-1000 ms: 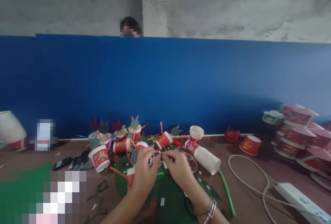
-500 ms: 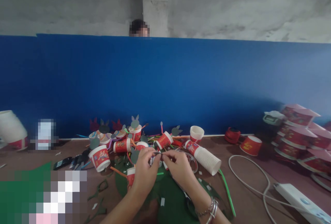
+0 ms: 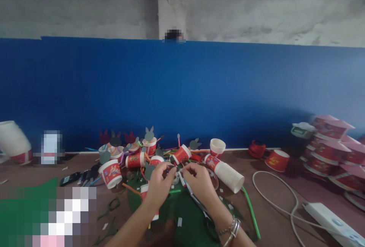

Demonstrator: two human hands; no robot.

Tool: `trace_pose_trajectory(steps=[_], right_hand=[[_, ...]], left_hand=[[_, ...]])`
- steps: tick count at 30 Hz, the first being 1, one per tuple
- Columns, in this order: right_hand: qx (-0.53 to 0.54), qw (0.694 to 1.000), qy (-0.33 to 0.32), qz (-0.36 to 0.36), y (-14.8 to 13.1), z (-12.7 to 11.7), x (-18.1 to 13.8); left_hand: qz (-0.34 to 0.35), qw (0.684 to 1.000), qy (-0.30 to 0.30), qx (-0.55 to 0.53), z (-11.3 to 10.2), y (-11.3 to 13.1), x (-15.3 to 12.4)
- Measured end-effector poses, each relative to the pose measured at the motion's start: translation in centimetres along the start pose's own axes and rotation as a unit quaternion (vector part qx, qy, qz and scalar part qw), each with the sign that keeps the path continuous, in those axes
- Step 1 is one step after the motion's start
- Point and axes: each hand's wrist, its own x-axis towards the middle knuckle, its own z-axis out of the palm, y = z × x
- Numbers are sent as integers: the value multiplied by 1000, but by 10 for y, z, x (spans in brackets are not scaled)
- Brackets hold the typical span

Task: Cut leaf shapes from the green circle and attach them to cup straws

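Observation:
My left hand (image 3: 160, 186) is closed in a pinch above the middle of the table, a small dark piece (image 3: 172, 168) showing at its fingertips. A short gap to the right, my right hand (image 3: 199, 183) also pinches, with a tiny pale bit (image 3: 180, 170) at its fingertips that is too small to name. Below and between the hands lie scissors (image 3: 210, 225), partly hidden by my right wrist, and a white roll (image 3: 176, 179). A red and white paper cup (image 3: 144, 190) stands partly behind my left hand.
Decorated cups (image 3: 110, 173) with grey rabbit-shaped cutouts (image 3: 149, 135) crowd the back. A cup stack (image 3: 228, 174) lies right of my hands, near a green strip (image 3: 251, 212). Farther right are a cable (image 3: 293, 197), a power strip (image 3: 332, 220) and piled cups (image 3: 327, 148). A blue partition (image 3: 182, 95) closes the back.
My hands have moved slightly apart; their fingertips met over the dark piece before. Behind the partition, a person's head has shifted right and lower.

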Motion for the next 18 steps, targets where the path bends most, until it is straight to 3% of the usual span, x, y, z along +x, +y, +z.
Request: trace_pose_trajectory(steps=[5,10,13,18], right_hand=[[-158,986,-58,-3,8,-1,1],[-256,959,-123,19,17,0,-1],[-198,974,-111,-11,19,1,-1],[-45,992,-109,-50,15,2,2]], left_hand=[[-21,999,-14,33,-1,-2,0],[50,983,-39,172,3,-6,-5],[60,975,-73,203,5,-9,-6],[58,981,-72,173,5,-13,-5]])
